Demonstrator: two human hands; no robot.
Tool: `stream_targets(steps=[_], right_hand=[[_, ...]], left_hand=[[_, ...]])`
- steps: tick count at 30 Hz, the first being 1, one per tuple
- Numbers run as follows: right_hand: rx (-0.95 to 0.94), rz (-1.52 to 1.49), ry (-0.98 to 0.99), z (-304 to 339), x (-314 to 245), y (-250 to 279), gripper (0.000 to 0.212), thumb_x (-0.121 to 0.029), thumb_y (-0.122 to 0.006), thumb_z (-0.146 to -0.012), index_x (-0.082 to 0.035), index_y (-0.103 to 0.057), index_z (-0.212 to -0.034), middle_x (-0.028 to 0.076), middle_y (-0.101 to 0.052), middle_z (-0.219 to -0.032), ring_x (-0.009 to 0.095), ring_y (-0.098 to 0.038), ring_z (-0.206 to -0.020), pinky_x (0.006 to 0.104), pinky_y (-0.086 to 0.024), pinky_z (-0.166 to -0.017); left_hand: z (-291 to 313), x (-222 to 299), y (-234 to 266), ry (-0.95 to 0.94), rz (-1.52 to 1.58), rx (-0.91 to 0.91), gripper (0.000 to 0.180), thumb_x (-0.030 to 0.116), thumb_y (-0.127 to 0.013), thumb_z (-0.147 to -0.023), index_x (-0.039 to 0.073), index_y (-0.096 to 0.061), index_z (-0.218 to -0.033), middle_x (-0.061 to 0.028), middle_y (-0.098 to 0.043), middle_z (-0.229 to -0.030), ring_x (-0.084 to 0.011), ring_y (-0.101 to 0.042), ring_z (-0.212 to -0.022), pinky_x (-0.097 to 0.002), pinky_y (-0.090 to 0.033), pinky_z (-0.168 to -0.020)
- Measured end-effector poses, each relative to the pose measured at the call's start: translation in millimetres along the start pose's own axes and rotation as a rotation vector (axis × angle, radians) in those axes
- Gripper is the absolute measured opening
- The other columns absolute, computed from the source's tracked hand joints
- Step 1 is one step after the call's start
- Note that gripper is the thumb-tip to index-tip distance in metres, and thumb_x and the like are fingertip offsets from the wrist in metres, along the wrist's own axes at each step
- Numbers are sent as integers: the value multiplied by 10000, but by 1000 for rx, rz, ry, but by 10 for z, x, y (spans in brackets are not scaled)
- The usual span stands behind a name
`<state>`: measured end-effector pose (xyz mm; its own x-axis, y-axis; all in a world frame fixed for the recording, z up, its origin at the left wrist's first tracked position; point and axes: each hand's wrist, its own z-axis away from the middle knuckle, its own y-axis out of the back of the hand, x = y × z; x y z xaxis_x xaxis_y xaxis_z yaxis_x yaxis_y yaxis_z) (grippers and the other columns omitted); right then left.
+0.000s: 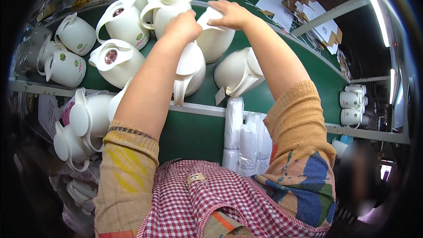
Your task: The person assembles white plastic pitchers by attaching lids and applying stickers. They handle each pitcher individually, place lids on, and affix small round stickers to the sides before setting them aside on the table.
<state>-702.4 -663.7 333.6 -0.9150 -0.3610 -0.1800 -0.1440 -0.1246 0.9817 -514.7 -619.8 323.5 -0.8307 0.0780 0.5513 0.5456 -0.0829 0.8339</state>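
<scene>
Several white vacuum jugs stand on the green table. My right hand (pixel 233 15) lies over the top of one jug (pixel 214 42), its thumb and fingers around the upper edge. Close to that jug's left side, my left hand (pixel 183 27) is closed; what its fingers hold is hidden. Just beyond the left hand is a lidded jug (pixel 162 16), and another lidded jug (pixel 192 68) is partly covered below my wrist. Right of these, a jug (pixel 238 71) leans with its handle toward me and a small white tag (pixel 220 96) beside it.
Open-topped jugs (pixel 115 61) with reddish interiors stand left, beside jugs with printed marks (pixel 66 68). More lidded jugs (pixel 83 119) sit lower left. Rolls of clear plastic bags (pixel 233 128) lie by the metal table edge (pixel 202 108). Cardboard pieces (pixel 315 15) fill the far right shelf.
</scene>
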Motion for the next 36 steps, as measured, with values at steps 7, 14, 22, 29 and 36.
stream_targets(steps=[7, 14, 22, 29, 36], right_hand=[[281, 33, 176, 169, 190, -197, 682, -434, -680, -701, -245, -533, -1339, 162, -422, -1388, 349, -398, -1270, 437, -398, -1036], [248, 108, 252, 120, 226, -238, 636, -431, -633, -747, -294, -517, -1357, 190, -411, -1395, 384, -418, -1249, 459, -411, -1022], [341, 264, 165, 121, 115, -368, 592, -437, -565, -768, -277, -526, -1337, 202, -437, -1366, 383, -445, -1222, 471, -420, -1003], [313, 286, 338, 126, 268, -312, 588, -441, -562, -773, -281, -518, -1337, 197, -425, -1360, 367, -438, -1209, 473, -427, -989], [368, 236, -21, 143, 4, -473, 618, -466, -575, -771, -239, -511, -1342, 183, -446, -1359, 382, -448, -1204, 476, -437, -977]], left_hand=[[-93, -188, -304, -4, 23, -268, 350, 318, -541, -888, 61, -675, -1084, -157, -679, -1021, -304, -643, -947, -402, -480, -848], [-63, -136, -282, 37, -3, -275, 345, 345, -544, -899, 73, -677, -1066, -144, -674, -1054, -313, -630, -988, -425, -481, -854], [-37, -58, -223, 35, -70, -292, 356, 364, -570, -899, 63, -685, -1051, -131, -680, -1050, -308, -643, -970, -428, -502, -829], [-13, -66, -225, 2, -76, -265, 345, 354, -572, -900, 66, -690, -1050, -124, -687, -1036, -301, -654, -950, -417, -514, -816], [-1, -38, -224, 6, -87, -298, 334, 343, -574, -902, 71, -687, -1060, -115, -688, -1045, -298, -657, -954, -418, -519, -813]])
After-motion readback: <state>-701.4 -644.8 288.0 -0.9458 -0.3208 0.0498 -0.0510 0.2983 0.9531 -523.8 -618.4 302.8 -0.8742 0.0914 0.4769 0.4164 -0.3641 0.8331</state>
